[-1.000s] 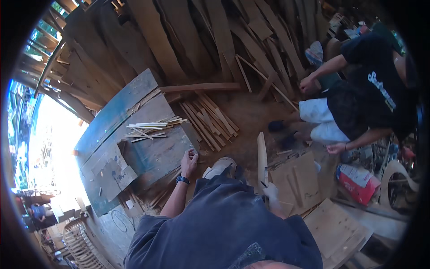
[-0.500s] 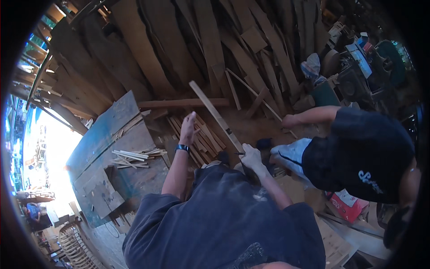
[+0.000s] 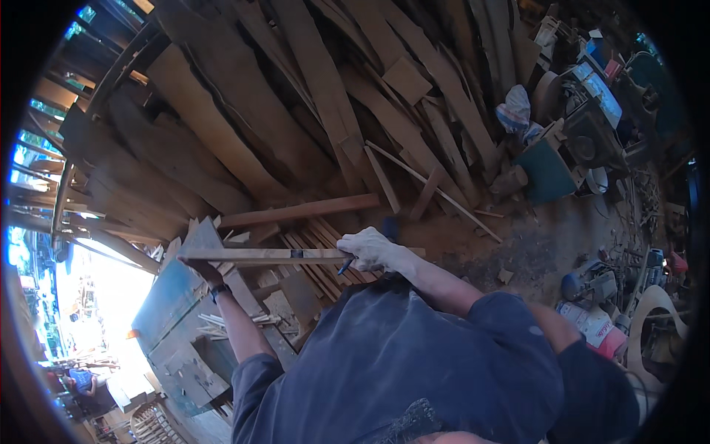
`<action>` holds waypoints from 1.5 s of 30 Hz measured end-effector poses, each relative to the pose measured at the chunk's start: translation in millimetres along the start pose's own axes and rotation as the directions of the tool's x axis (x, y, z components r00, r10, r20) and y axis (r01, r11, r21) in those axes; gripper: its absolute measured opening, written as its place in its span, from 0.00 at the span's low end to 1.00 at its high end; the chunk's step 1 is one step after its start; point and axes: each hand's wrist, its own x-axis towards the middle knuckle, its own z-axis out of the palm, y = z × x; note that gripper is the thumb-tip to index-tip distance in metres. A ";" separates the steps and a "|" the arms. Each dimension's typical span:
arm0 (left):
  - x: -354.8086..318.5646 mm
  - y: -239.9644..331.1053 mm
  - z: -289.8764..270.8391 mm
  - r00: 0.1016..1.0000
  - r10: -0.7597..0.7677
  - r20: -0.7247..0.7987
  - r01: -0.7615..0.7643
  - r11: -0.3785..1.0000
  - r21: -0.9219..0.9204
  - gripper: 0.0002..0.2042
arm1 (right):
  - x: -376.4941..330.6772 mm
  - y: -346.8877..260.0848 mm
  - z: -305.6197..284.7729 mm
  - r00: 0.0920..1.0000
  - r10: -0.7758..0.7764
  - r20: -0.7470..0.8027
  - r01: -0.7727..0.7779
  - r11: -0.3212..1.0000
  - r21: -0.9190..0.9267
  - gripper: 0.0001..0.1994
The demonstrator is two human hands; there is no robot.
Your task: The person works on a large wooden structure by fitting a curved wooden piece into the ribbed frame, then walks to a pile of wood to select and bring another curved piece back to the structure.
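Observation:
A long, pale wooden strip point(image 3: 255, 257) with a dark mark point(image 3: 296, 254) on it lies level across in front of me. My left hand point(image 3: 204, 269), in shadow, is closed at the strip's left end, mostly below it; its fingers are hard to make out. Closer to the other end, my right hand point(image 3: 367, 250) is closed around the strip. A dark pen point(image 3: 345, 266) sticks out from under the right hand's fingers. Beneath the strip, several narrow wooden slats point(image 3: 314, 272) lie on the floor.
To the left stands a bluish worktable point(image 3: 159, 318) with thin pale sticks point(image 3: 214, 320) on it. Tall rough boards point(image 3: 259, 126) lean along the far side, behind a reddish beam point(image 3: 303, 212). Another person's dark clothing point(image 3: 599, 385) shows at my right. Machinery point(image 3: 569, 148) stands far right.
The strip has swung from pointing away to lying crosswise. My left hand, raised and free before, is now at its end. The other person is now mostly hidden behind me.

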 end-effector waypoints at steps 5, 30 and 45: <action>-49.7 13.7 8.3 1.000 -0.009 0.017 0.003 0.947 0.322 0.44 | 23.3 103.6 -37.9 0.998 0.014 0.065 -0.008 0.995 -0.095 0.10; 39.7 70.3 320.8 0.613 -0.007 0.790 -0.630 0.598 0.495 0.20 | 99.3 276.1 -60.5 0.574 0.808 -0.135 -0.796 0.589 0.142 0.17; 154.1 -158.8 388.4 0.346 -0.372 0.862 -0.779 0.398 0.484 0.23 | -156.6 118.1 127.3 -0.518 0.829 0.213 -0.435 -0.469 0.768 0.08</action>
